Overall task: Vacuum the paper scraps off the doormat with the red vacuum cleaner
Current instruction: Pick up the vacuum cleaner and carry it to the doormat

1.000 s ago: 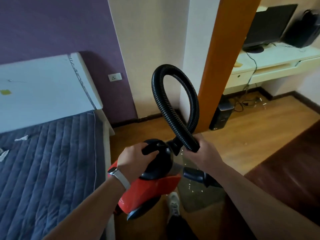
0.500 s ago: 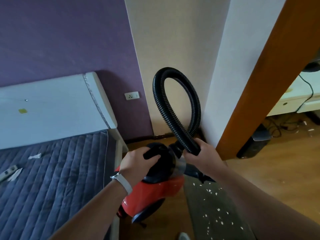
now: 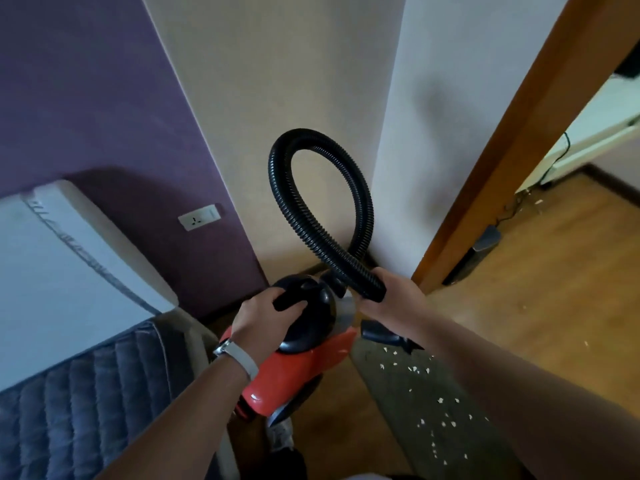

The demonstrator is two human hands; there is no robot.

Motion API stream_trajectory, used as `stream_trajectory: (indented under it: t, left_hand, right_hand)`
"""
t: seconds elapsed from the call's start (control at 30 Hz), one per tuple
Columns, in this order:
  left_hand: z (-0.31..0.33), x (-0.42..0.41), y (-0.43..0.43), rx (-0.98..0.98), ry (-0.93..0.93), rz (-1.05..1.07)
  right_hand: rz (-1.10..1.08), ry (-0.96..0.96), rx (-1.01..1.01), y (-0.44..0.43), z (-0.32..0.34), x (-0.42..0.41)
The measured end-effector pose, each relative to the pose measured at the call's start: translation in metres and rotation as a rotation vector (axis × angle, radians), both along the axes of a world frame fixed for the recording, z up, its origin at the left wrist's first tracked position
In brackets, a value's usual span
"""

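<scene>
Since the earlier frame, more of the doormat has come into view. Left hand grips the top handle of the red vacuum cleaner, held beside the doormat's left edge. Right hand is curled round the hose end. Paper scraps lie scattered on the doormat.

No legible text, brand, number or sign found. Small white mark on the body of the red vacuum cleaner, near its lower rear end: too blurred to read. Wall socket, up and to the left of the vacuum cleaner: dark pin holes only, no lettering made out.
</scene>
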State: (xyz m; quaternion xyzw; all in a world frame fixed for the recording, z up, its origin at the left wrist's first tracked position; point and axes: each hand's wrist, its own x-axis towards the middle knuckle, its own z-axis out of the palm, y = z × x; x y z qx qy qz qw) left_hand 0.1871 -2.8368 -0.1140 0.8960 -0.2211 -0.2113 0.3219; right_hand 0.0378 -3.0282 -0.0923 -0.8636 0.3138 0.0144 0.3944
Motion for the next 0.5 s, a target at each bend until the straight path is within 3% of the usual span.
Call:
stream_trajectory:
  t: [0.17,0.3,0.5]
  left_hand:
    - [-0.041,0.077,-0.013,0.036,0.040,-0.144]
    - [-0.074,0.119,-0.031,0.148,-0.035,-0.189]
    - [-0.173,0.157,-0.061,0.219,0.020,-0.221]
  right_hand:
    - [-0.102,0.119,-0.034,0.000,-0.023,0.052]
    - [-0.124,0.156,0.021,-0.012,-0.052,0.087]
    - [-0.103,0.202,-0.099,-0.046,-0.168,0.124]
